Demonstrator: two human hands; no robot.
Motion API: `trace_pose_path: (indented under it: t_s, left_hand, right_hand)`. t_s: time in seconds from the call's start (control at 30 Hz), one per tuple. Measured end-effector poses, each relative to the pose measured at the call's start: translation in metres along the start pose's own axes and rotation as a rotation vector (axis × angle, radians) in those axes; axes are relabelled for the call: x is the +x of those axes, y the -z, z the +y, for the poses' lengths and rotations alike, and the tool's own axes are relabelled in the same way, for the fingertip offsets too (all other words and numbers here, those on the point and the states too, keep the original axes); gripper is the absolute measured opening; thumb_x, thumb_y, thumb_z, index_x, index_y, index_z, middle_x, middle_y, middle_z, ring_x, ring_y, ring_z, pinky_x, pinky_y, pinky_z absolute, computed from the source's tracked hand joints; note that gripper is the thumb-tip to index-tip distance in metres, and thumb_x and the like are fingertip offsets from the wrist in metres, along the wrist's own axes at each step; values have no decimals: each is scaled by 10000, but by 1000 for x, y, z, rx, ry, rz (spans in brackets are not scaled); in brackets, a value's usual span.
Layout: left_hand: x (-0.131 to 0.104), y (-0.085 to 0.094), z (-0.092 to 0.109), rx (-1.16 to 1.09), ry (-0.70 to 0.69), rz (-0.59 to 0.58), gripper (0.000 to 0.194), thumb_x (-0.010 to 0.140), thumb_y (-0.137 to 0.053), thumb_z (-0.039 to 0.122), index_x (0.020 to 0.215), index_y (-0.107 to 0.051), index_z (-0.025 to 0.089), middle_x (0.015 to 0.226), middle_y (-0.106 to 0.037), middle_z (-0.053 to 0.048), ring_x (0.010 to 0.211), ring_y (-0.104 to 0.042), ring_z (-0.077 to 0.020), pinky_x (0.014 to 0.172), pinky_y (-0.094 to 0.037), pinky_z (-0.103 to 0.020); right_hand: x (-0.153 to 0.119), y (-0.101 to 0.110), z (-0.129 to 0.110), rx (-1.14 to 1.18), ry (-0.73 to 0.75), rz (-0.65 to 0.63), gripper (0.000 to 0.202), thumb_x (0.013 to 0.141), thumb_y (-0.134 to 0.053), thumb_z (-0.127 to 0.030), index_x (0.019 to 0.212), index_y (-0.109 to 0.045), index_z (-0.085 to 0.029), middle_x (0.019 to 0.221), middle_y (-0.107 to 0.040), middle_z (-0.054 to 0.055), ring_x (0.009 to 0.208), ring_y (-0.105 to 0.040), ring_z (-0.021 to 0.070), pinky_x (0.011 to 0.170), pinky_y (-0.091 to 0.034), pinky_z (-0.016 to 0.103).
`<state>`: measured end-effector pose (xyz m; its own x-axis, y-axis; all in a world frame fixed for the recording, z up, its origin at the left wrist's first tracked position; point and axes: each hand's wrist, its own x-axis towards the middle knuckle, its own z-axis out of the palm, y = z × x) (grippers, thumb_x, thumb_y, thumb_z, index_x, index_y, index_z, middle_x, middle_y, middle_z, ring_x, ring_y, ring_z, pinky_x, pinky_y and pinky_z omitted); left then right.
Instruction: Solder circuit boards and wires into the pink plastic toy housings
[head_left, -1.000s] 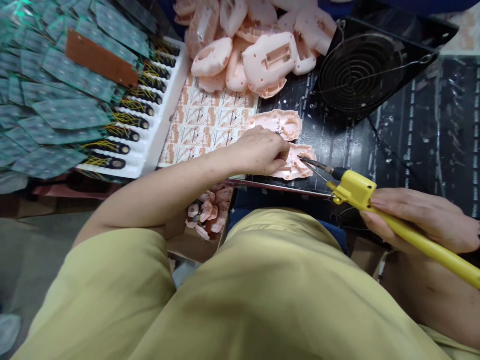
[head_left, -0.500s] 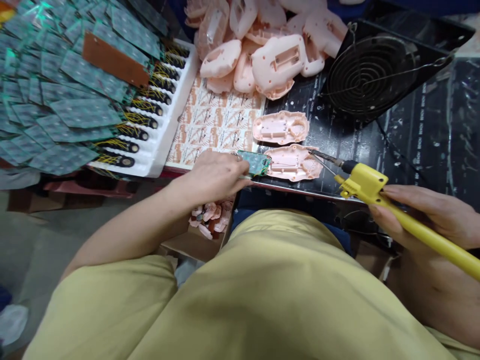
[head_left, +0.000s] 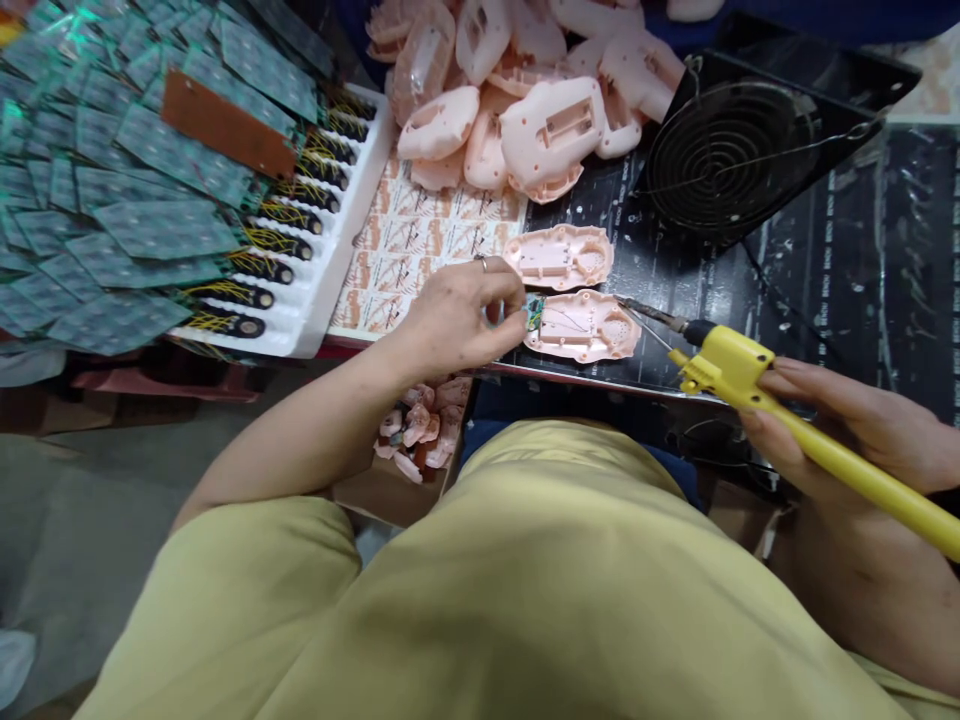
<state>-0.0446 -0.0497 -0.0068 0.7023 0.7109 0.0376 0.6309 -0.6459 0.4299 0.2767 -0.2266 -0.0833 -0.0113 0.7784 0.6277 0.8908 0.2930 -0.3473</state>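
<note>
My right hand (head_left: 855, 420) is closed round the yellow handle of a soldering iron (head_left: 727, 362). Its dark tip and a thin wire beside it reach over the right end of a pink plastic shell half (head_left: 581, 328). At the left end of that shell my left hand (head_left: 469, 315) pinches a small green circuit board (head_left: 535, 311), mostly hidden by the fingers. Thin wires run across the inside of the shell. Just behind lies a second pink shell half (head_left: 561, 257), open side up.
Many green circuit boards (head_left: 161, 230) are heaped at left beside a white foam tray (head_left: 319, 270) holding round parts with yellow wires. Pink shells (head_left: 555, 130) pile up behind. A black fan (head_left: 720, 170) stands at the back right. Below the bench edge sits a carton (head_left: 394, 490) of pink pieces.
My left hand has moved right and slightly away from me, and its fingers now cover most of the circuit board at the shell's end. My right hand and the soldering iron have hardly moved.
</note>
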Motion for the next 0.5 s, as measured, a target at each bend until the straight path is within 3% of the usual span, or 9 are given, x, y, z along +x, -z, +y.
trace_pose_path:
  t_s: [0.1,0.23,0.37,0.5]
  left_hand:
    - [16,-12,1,-229,70,-10,168,820,-473,207,726,-602,153,833,-724,-75,779,-682,-163,707,-528,-281]
    - [32,-24,-1,-404,134,-148,174,845,-470,184,730,-596,147,742,-705,-75,645,-661,-132,619,-518,-261]
    - [34,-27,-3,-413,82,-173,213,864,-519,271,716,-607,146,682,-676,-48,631,-628,-131,640,-508,-276]
    - [26,-21,-5,-328,26,-99,235,866,-559,345,828,-677,145,808,-720,-46,744,-652,-146,714,-506,-274]
  right_hand:
    - [4,0,-3,30,38,23,399,901,-656,-510,1203,-685,-252,919,-774,46,730,-747,187,653,-621,236]
    - [10,1,-7,62,32,32,298,873,-708,-415,1127,-702,-259,868,-769,27,689,-741,183,616,-624,231]
    - [16,2,-13,97,65,45,319,857,-739,-331,1161,-690,-245,865,-768,43,680,-739,183,605,-619,224]
    - [20,7,-20,98,46,43,418,790,-795,-211,1188,-681,-270,899,-773,26,703,-744,192,624,-631,234]
